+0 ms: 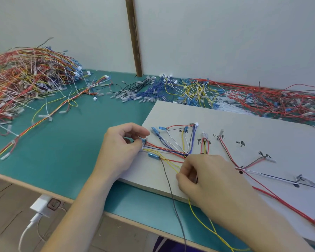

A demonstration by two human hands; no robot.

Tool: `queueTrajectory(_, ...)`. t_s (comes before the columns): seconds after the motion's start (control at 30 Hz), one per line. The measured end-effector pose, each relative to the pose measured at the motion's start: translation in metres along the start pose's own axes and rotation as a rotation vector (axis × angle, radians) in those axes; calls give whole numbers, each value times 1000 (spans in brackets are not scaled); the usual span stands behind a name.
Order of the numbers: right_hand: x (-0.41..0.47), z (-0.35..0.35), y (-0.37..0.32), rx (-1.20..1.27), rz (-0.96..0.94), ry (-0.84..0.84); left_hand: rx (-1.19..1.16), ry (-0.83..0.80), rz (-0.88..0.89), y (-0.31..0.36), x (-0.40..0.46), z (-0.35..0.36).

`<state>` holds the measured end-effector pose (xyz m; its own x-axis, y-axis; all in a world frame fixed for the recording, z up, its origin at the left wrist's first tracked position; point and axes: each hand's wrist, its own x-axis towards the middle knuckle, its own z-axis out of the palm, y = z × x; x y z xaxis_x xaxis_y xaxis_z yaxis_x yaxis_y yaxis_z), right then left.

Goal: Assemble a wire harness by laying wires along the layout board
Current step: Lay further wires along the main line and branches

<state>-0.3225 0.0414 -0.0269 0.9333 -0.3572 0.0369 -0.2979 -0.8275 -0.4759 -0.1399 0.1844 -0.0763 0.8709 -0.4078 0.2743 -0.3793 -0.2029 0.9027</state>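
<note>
- Head view: left hand pinches a small connector at the layout board's left edge.
- Right hand, fingers curled, pinches a yellow wire on the board.
- Loose wire piles lie on the green table behind.

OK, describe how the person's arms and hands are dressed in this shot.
Both are bare. The left hand and right hand wear no gloves, rings or watch that can be seen, and both forearms are uncovered down to the frame edge, with no sleeve in view. No markings or tape show on either.
</note>
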Motion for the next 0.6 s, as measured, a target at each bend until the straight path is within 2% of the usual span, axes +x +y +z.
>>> queueTrajectory(0.13,-11,-21,-1,314,88,-118,4,-18,21,1,0,0)
queueTrajectory(0.23,-30,-40,4,587,151,-322,16,-31,31,1,1,1)
queueTrajectory(0.37,-50,-50,11,856,142,-483,61,-45,50,3,1,1)
queueTrajectory(0.47,-61,-56,17,1068,214,-684,76,-48,53,3,1,1)
queueTrajectory(0.53,-72,-53,22,1115,211,-694,74,-48,52,3,1,1)
queueTrajectory(0.6,-87,-46,20,993,200,-580,76,-53,50,3,1,1)
